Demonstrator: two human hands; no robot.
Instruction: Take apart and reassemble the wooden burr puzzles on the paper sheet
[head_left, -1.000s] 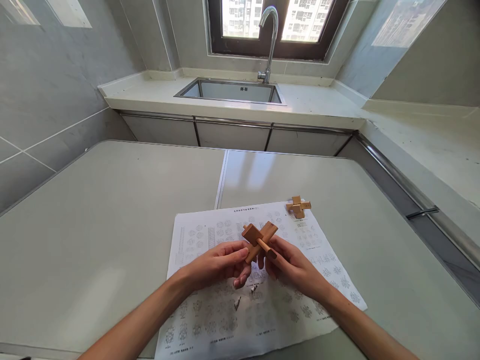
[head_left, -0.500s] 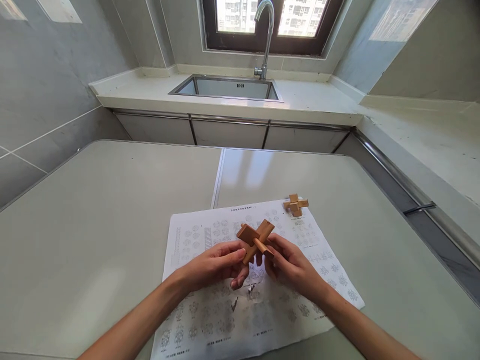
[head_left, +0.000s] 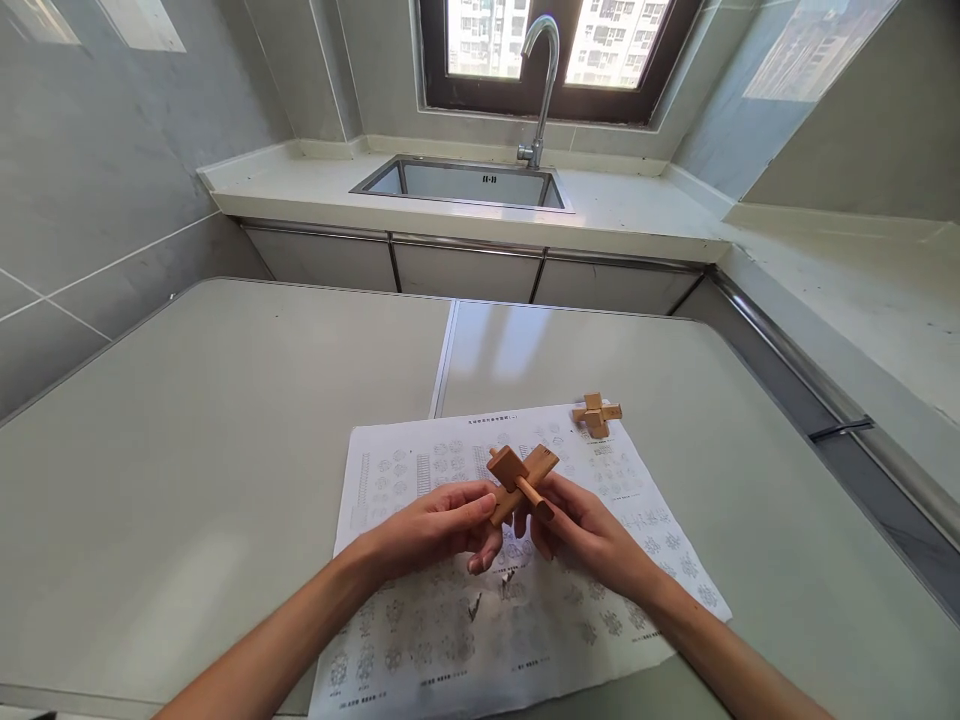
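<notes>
A brown wooden puzzle (head_left: 519, 482) of crossed pieces is held between both hands above a printed sheet. My left hand (head_left: 457, 518) pinches its lower left end between thumb and fingers. At its right side, the fingers of my right hand (head_left: 574, 512) close around the end of a rod-like piece; some fingertips are hidden behind the wood. The paper sheet (head_left: 420, 630) shows rows of small diagrams and lies flat under the hands. A lighter wooden puzzle (head_left: 597, 414), also of crossed pieces, rests on the sheet's top right corner.
The pale table (head_left: 225, 430) has a seam (head_left: 445, 360) running away from me. Beyond it is a white counter (head_left: 630, 205) with a sink (head_left: 465, 187) and a tall faucet (head_left: 551, 90). Another counter edge runs along the right.
The view has shifted slightly, so everything appears a little further right. The held puzzle is tilted slightly differently, and both hands keep their hold on it.
</notes>
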